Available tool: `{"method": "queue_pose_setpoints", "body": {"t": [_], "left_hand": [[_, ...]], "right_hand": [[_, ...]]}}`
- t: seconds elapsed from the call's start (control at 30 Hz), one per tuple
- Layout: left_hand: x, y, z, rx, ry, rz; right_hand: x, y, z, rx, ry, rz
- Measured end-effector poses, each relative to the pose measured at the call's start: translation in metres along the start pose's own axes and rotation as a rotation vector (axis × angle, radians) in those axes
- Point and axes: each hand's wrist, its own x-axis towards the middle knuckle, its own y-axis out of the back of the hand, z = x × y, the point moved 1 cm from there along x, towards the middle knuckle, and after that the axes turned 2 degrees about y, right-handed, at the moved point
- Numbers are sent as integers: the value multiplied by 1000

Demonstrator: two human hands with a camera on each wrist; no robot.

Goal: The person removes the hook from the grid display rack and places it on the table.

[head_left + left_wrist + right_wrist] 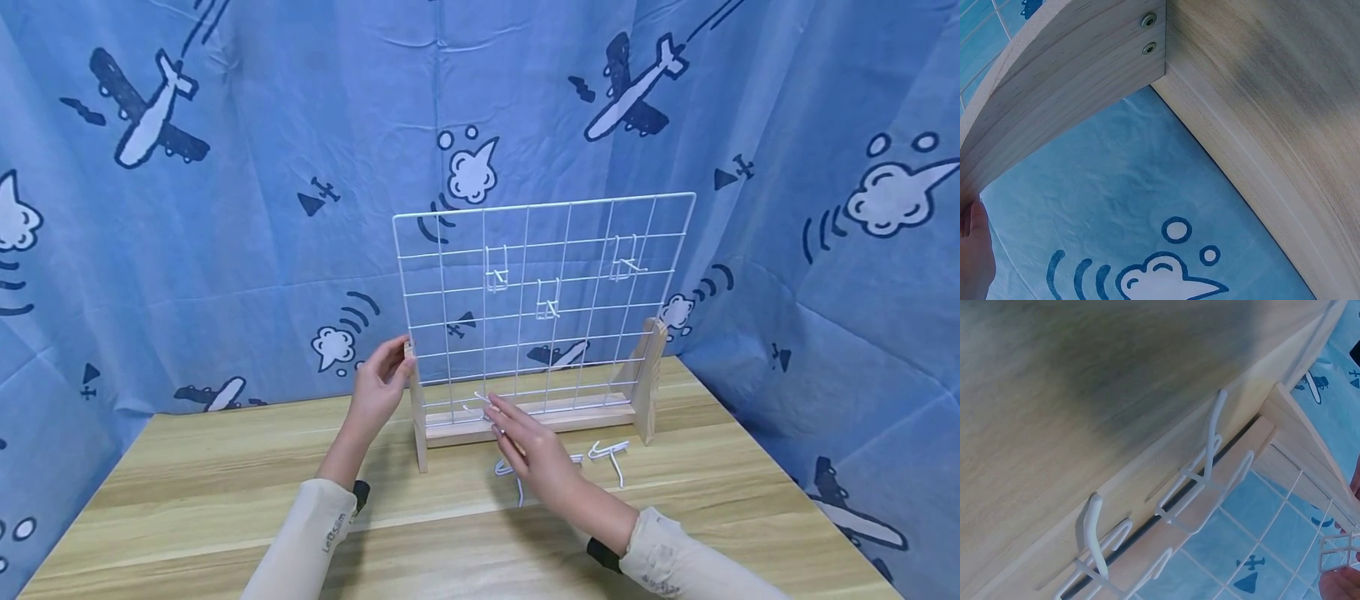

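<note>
A white wire grid panel [525, 333] stands upright in a wooden stand. My left hand [381, 385] holds the upper end of the stand's left side piece [417, 417]; in the left wrist view the hand [975, 253] shows only at the edge, against that wooden piece [1072, 94]. At the grid's lower left, my right hand [542, 454] pinches a white wire hook [478, 408]. The right wrist view shows this hook [1337, 550] between fingertips [1338, 584], partly cut off. Three similar hooks hang on the grid: upper left [497, 279], middle [548, 308] and upper right [624, 268].
More white hooks lie on the wooden table [225, 483] before the stand, one [611, 452] to the right, others partly behind my right hand. Two such hooks, nearer [1094, 537] and farther [1210, 456], appear in the right wrist view. A blue curtain [300, 125] hangs behind.
</note>
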Motion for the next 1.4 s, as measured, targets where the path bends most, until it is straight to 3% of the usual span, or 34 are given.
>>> {"method": "queue_pose_setpoints", "body": {"t": [0.27, 0.53, 0.63, 0.9, 1.4], "left_hand": [[1, 0, -1, -5, -29, 2], [-11, -2, 32, 32, 14, -14], [-9, -2, 29, 31, 17, -16], [0, 0, 1, 16, -4, 5], [1, -2, -2, 23, -57, 20]], "right_hand": [[-3, -6, 1, -51, 103, -35], [-3, -11, 0, -121, 171, -78], [-3, -13, 1, -122, 190, -93], [-5, -16, 1, -150, 244, -148], [-11, -21, 2, -233, 284, -234]]}}
